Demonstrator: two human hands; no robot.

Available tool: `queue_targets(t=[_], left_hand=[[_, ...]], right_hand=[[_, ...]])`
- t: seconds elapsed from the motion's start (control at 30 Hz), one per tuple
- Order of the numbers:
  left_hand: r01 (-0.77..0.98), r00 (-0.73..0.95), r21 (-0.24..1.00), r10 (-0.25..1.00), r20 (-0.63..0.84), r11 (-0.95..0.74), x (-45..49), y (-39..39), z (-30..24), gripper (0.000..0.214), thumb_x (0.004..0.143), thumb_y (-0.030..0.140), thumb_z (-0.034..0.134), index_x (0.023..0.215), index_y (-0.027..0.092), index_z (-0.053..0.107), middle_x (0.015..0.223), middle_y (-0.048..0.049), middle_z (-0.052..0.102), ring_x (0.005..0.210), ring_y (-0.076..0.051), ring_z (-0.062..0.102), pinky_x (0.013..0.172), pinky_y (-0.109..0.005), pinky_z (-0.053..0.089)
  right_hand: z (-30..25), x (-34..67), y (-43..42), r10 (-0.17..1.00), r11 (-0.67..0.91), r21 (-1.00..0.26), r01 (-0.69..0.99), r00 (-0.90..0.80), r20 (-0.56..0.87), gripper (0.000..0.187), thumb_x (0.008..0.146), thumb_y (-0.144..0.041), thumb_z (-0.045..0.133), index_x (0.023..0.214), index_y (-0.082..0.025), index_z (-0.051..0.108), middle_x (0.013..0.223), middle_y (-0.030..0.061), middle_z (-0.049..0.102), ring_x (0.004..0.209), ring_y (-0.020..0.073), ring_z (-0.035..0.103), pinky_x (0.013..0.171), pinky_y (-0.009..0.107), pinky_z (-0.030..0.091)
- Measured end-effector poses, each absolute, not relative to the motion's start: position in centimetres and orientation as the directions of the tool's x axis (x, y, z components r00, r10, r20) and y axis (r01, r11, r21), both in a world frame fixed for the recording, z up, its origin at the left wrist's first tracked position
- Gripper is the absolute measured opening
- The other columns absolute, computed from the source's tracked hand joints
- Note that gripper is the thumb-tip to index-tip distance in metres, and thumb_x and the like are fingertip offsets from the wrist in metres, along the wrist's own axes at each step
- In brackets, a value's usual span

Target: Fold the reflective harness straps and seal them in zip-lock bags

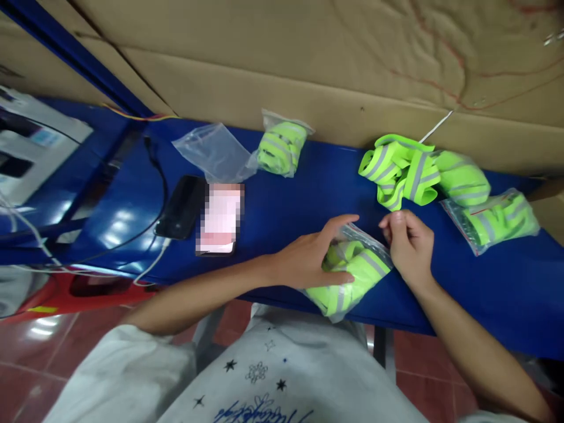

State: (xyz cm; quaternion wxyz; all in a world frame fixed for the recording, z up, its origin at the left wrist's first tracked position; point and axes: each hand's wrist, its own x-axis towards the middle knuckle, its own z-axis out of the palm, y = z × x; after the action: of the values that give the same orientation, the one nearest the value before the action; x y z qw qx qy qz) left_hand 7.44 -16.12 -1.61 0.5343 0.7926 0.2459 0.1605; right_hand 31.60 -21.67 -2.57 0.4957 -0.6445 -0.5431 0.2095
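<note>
A clear plastic bag (352, 282) stuffed with folded neon-yellow reflective bands lies at the near edge of the blue table (308, 194). My left hand (311, 258) rests over the bag's left side, fingers curled round it and pressing it down. My right hand (408, 241) pinches the bag's upper right edge between thumb and fingers. Just beyond my right hand lies a loose pile of the same bands (399, 170).
Two more filled bags lie on the table, one at the back centre (279, 147) and one at the far right (497, 220). An empty clear bag (215, 153), a black phone (183, 207) on a cable and a second phone (219, 218) lie left. Cardboard (308, 64) backs the table.
</note>
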Motion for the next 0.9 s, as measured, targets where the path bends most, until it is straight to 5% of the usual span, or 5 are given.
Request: queue_targets(t=[0.13, 0.23, 0.43, 0.57, 0.9], left_hand=[[0.267, 0.707, 0.867, 0.697, 0.120, -0.420, 7.7, -11.7, -0.6, 0.104, 0.090, 0.052, 0.077, 0.167, 0.022, 0.014, 0.156, -0.0226, 0.052, 0.129, -0.030, 0.067, 0.106, -0.043, 0.056], [0.377, 0.666, 0.690, 0.698, 0.262, -0.618, 8.6, -6.6, 0.0, 0.102, 0.091, 0.048, 0.076, 0.167, 0.018, 0.015, 0.174, -0.0244, 0.022, 0.158, -0.036, 0.038, 0.123, -0.048, 0.043], [0.788, 0.482, 0.280, 0.833, 0.273, -0.548, 11.3, -3.7, 1.2, 0.052, 0.104, 0.020, 0.044, 0.155, 0.012, 0.045, 0.169, -0.0265, 0.030, 0.153, -0.040, 0.042, 0.120, -0.056, 0.041], [0.688, 0.693, 0.049, 0.676, 0.251, -0.724, 11.4, -7.3, 0.7, 0.043, 0.107, 0.031, 0.039, 0.138, 0.012, 0.062, 0.160, -0.0253, 0.045, 0.147, -0.046, 0.047, 0.114, -0.063, 0.042], [0.686, 0.671, 0.121, 0.688, 0.278, -0.718, 10.8, -7.5, -0.4, 0.049, 0.105, 0.035, 0.049, 0.148, 0.013, 0.056, 0.163, -0.0283, 0.042, 0.153, -0.047, 0.040, 0.123, -0.068, 0.031]], right_hand=[[-2.2, 32.5, -21.5, 0.816, 0.159, -0.882, 0.444, 0.444, 0.371, 0.034, 0.104, -0.050, 0.060, 0.087, -0.020, 0.066, 0.085, 0.0042, 0.070, 0.070, 0.0158, 0.060, 0.067, 0.031, 0.048], [-1.8, 32.6, -21.9, 0.831, 0.177, -0.861, 0.477, 0.395, 0.390, 0.032, 0.104, -0.048, 0.060, 0.088, -0.021, 0.067, 0.084, 0.0029, 0.071, 0.073, 0.0160, 0.063, 0.070, 0.031, 0.050], [-1.9, 32.0, -22.2, 0.894, 0.304, -0.680, 0.668, 0.048, 0.446, 0.026, 0.107, -0.038, 0.055, 0.091, -0.022, 0.067, 0.088, 0.0054, 0.072, 0.082, 0.0191, 0.067, 0.076, 0.034, 0.051], [-2.2, 32.1, -22.1, 0.917, 0.318, -0.617, 0.719, -0.068, 0.394, 0.027, 0.108, -0.039, 0.051, 0.092, -0.023, 0.065, 0.088, 0.0070, 0.070, 0.086, 0.0213, 0.066, 0.080, 0.037, 0.051], [-2.7, 32.4, -21.7, 0.930, 0.283, -0.582, 0.762, -0.070, 0.360, 0.022, 0.108, -0.035, 0.051, 0.099, -0.022, 0.066, 0.095, 0.0071, 0.071, 0.091, 0.0212, 0.066, 0.085, 0.037, 0.051]])
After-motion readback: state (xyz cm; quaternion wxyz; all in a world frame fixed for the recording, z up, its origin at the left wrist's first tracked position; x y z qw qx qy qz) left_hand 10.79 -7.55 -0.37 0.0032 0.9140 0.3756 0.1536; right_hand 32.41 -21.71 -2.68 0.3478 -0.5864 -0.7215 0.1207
